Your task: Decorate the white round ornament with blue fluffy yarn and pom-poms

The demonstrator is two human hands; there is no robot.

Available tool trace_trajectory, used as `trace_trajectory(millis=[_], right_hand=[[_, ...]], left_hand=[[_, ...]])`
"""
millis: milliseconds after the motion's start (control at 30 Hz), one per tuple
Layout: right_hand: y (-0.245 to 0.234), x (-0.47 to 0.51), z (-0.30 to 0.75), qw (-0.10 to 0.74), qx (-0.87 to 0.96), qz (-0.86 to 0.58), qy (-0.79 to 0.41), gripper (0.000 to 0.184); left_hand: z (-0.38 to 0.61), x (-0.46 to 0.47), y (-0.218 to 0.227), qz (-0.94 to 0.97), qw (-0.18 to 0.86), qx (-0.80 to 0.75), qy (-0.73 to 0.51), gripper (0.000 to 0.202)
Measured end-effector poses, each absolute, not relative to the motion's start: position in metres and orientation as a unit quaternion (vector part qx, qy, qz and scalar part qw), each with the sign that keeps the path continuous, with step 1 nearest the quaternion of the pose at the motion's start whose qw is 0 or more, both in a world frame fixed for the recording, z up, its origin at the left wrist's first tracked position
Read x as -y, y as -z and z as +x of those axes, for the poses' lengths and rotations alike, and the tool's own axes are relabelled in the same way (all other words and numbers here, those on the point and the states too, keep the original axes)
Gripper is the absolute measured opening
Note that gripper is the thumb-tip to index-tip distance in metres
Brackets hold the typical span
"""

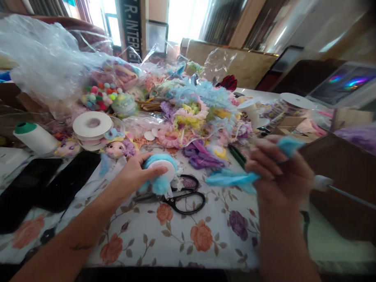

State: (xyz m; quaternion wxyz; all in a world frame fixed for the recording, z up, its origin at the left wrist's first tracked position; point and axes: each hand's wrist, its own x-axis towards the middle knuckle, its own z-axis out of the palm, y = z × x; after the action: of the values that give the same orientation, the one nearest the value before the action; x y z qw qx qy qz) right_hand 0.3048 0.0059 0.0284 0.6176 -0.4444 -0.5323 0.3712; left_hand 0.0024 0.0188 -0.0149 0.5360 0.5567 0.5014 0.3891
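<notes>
My left hand (142, 171) is closed on a fluffy blue piece (161, 186) with a white round disc on it, the thumb pressed over the disc. Black-handled scissors (190, 202) lie just under and beside that piece, their blades partly hidden. On the right, my right hand (278, 175) is raised and smeared by motion. Its fingers are curled round a light blue strip of fabric (232, 177), one end trailing left and another part showing above the fingers. Purple fabric (202, 154) lies on the table between the hands.
A heap of pastel ruffled trims (201, 99) fills the back, with a clear plastic bag (43, 59) at left. White ribbon spool (93, 124), thread cone (35, 138), two dark phones (75, 180) and a doll-face piece (116, 149) sit left. A brown box (347, 193) stands right.
</notes>
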Motion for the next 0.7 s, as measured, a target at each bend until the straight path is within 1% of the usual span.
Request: trace_trajectory(millis=[67,133,200,233,300,367,433,500,600,700], right_hand=[[-0.035,-0.006,0.321,0.655,0.503,-0.448,-0.343,0.025],[-0.034,-0.007,0.32,0.666,0.49,-0.418,-0.375,0.019],[-0.027,-0.007,0.302,0.635,0.521,-0.385,-0.421,0.015],[-0.023,-0.007,0.289,0.603,0.548,-0.385,-0.433,0.013],[-0.013,-0.003,0.26,0.539,0.62,-0.392,-0.414,0.01],[-0.005,0.003,0.237,0.491,0.707,-0.384,-0.333,0.008],[0.002,0.009,0.222,0.478,0.765,-0.368,-0.225,0.007],[0.008,0.014,0.215,0.477,0.794,-0.355,-0.124,0.013],[0.017,0.019,0.214,0.464,0.821,-0.333,-0.005,0.023],[0.024,0.021,0.215,0.452,0.835,-0.307,0.065,0.023]], left_hand=[[0.004,-0.018,0.012,0.574,0.519,-0.501,-0.387,0.047],[0.005,-0.018,0.011,0.586,0.506,-0.506,-0.38,0.047],[0.005,-0.017,0.011,0.598,0.482,-0.522,-0.371,0.049],[0.005,-0.017,0.012,0.605,0.462,-0.532,-0.37,0.052],[0.006,-0.016,0.014,0.622,0.417,-0.551,-0.369,0.058],[0.007,-0.013,0.016,0.645,0.383,-0.555,-0.359,0.063],[0.009,-0.011,0.016,0.669,0.367,-0.546,-0.347,0.066],[0.012,-0.009,0.016,0.686,0.355,-0.532,-0.346,0.068],[0.014,-0.007,0.016,0.703,0.325,-0.514,-0.369,0.063],[0.014,-0.008,0.017,0.725,0.283,-0.495,-0.387,0.058]])
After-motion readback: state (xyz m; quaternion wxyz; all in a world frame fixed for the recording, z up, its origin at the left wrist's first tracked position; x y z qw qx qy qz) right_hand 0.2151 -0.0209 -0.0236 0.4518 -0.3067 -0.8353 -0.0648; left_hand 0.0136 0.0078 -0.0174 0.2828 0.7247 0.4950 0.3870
